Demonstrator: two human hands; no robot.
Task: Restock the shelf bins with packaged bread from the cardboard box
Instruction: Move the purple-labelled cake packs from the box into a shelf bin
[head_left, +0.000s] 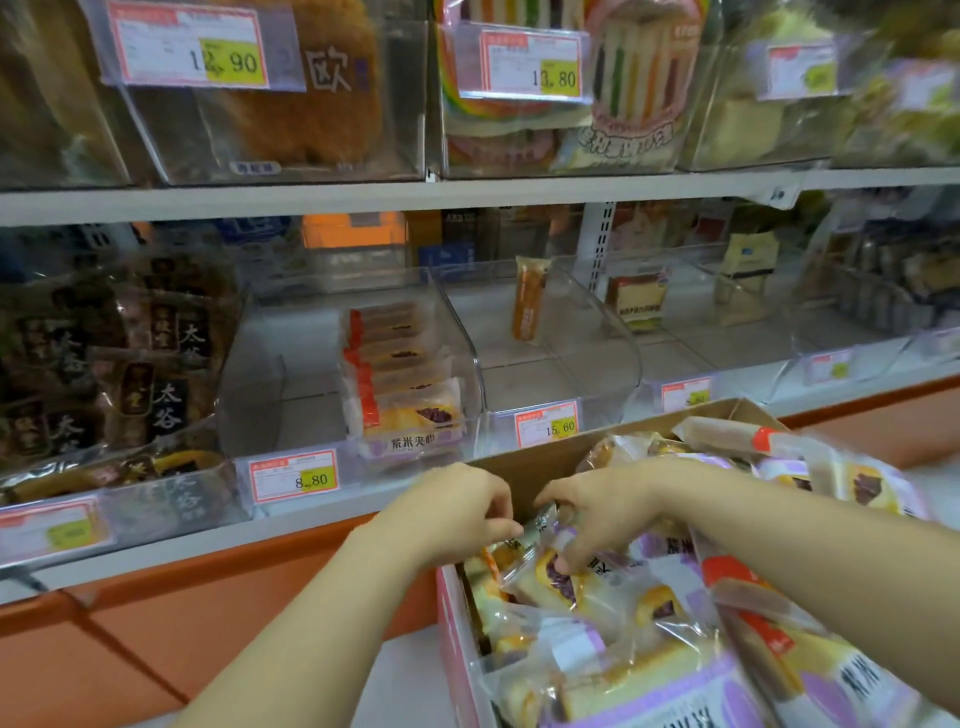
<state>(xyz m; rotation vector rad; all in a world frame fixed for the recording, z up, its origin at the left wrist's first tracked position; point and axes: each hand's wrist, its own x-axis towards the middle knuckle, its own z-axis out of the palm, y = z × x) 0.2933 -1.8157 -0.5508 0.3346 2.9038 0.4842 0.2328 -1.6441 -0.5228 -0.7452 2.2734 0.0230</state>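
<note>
A cardboard box (524, 470) at lower right is heaped with clear-wrapped bread packs with purple filling and purple print. My left hand (457, 506) and my right hand (602, 512) both reach into its near-left corner and pinch the top edge of one bread pack (545, 569). Straight ahead on the middle shelf, a clear bin (260, 395) holds a single row of the same bread packs (400, 384) along its right side; its left half is bare.
To the right, a clear bin (597, 384) holds one upright orange pack (530, 304). Dark-labelled bread fills the left bin (104, 374). Price tags (293, 475) line the shelf front. An orange ledge (208, 603) runs below the shelf. Upper bins hold loaves.
</note>
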